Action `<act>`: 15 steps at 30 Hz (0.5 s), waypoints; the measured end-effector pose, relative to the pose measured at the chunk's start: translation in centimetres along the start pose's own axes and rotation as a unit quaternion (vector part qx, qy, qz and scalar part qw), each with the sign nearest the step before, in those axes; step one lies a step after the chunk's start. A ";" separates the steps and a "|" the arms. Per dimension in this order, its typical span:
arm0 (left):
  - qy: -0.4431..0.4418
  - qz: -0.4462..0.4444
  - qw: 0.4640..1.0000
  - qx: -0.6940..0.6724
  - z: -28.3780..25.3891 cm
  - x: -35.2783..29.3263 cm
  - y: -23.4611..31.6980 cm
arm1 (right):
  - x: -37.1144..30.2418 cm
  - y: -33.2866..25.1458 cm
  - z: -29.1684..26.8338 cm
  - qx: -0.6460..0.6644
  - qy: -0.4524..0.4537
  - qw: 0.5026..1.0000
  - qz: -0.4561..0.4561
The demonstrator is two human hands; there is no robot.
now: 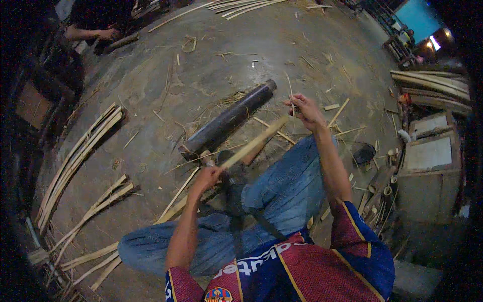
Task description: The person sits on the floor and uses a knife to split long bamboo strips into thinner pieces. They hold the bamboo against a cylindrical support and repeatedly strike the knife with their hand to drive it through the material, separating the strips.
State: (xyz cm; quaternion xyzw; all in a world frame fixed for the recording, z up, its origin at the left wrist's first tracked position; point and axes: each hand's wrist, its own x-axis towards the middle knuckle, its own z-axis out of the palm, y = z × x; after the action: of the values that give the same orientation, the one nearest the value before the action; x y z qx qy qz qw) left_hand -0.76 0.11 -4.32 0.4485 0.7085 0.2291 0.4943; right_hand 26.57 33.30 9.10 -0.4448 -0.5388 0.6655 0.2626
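A pale, flat bamboo strip (pixel 256 142) slants between my two hands above my crossed legs. My left hand (pixel 205 179) is closed round its lower left end. Further off and to the right, my right hand (pixel 306 109) is pinched at the strip's upper end. A thin, curled bamboo sliver (pixel 290 86) sticks up from these right fingers. Whether a tool is hidden in either hand, I cannot make out. Just beyond the strip, a dark cylinder (pixel 229 117) lies slantwise on the floor.
Bundles of long bamboo strips (pixel 80 163) lie on the left. Shavings and offcuts litter the concrete floor (pixel 211 65). Another person's hand (pixel 108 34) shows at the far left. To the right stand a wooden cabinet (pixel 432 173) and stacked bamboo lengths (pixel 430 83).
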 end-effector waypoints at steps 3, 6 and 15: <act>0.115 0.056 0.991 -0.050 -3.6 -1.3 3.2 | 0.3 4.4 -2.2 0.093 0.089 0.992 -0.002; 0.164 -0.021 0.986 0.011 -7.7 -2.5 4.2 | 0.1 8.5 0.4 0.110 0.154 0.982 0.018; 0.162 0.054 0.979 -0.115 -8.5 -3.6 6.9 | -5.1 11.4 9.8 -0.015 -0.076 0.991 0.106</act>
State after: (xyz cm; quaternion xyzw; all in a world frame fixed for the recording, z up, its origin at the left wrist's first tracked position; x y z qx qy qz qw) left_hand -5.23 1.43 6.16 0.3833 0.7223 0.4054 0.4086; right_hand 21.84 21.14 0.06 -0.4510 -0.5175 0.7132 0.1420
